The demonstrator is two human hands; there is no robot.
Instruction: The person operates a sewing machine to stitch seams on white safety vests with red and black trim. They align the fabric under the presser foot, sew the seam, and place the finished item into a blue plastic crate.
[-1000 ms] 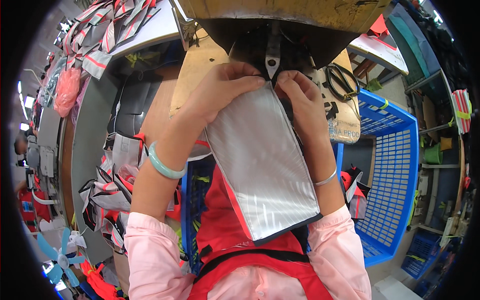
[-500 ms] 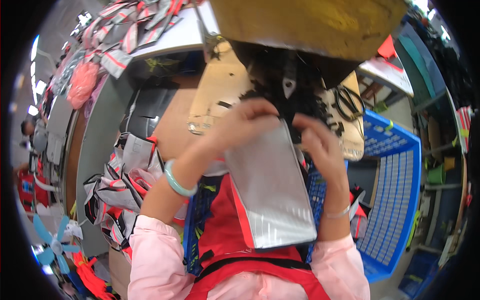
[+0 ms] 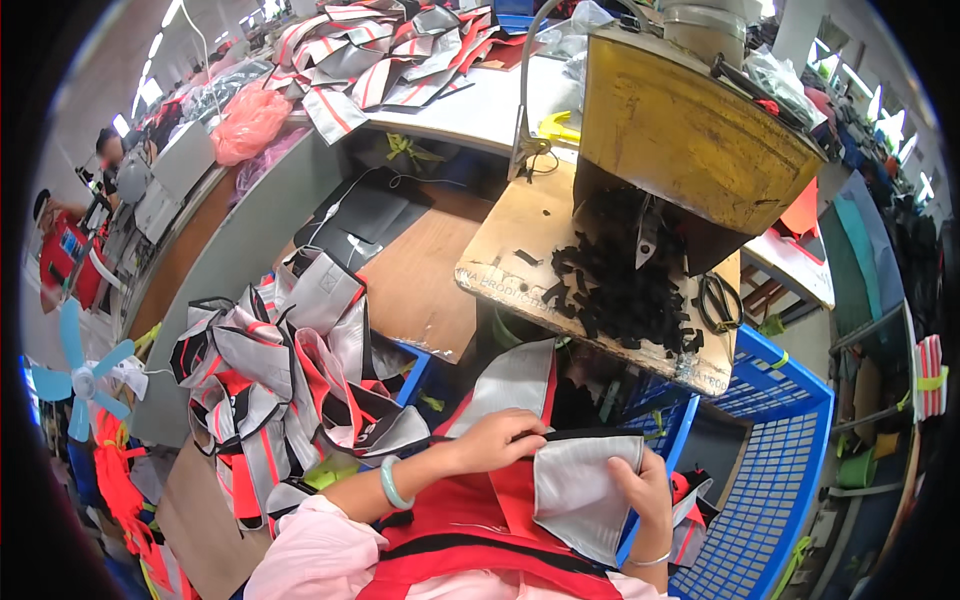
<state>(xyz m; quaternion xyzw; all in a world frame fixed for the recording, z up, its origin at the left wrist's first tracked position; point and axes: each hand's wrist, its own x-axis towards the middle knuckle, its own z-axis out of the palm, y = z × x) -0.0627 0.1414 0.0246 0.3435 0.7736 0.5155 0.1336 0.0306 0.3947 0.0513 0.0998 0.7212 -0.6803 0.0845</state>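
A grey fabric piece with black edging and red stripes (image 3: 580, 495) lies over my lap, its far end (image 3: 515, 385) stretching out below the wooden board. My left hand (image 3: 497, 440) pinches its black edge at the middle. At the near panel's right side, my right hand (image 3: 643, 488) grips the fabric between thumb and fingers. Both hands are closed on the same piece. Ahead of them, small black strips (image 3: 625, 290) lie heaped on the wooden board (image 3: 495, 262), around a pointed metal part (image 3: 647, 240) under a yellow metal housing (image 3: 690, 130).
Black-handled scissors (image 3: 718, 303) lie at the board's right. A blue plastic basket (image 3: 785, 465) stands to my right. Similar grey-and-red pieces are piled (image 3: 285, 370) on my left and on the white table (image 3: 480, 100) behind. A blue fan (image 3: 85, 375) stands far left.
Both hands have come down from near the board toward my lap with the fabric piece. It now lies turned, with its far end extended away. The view has tilted upward.
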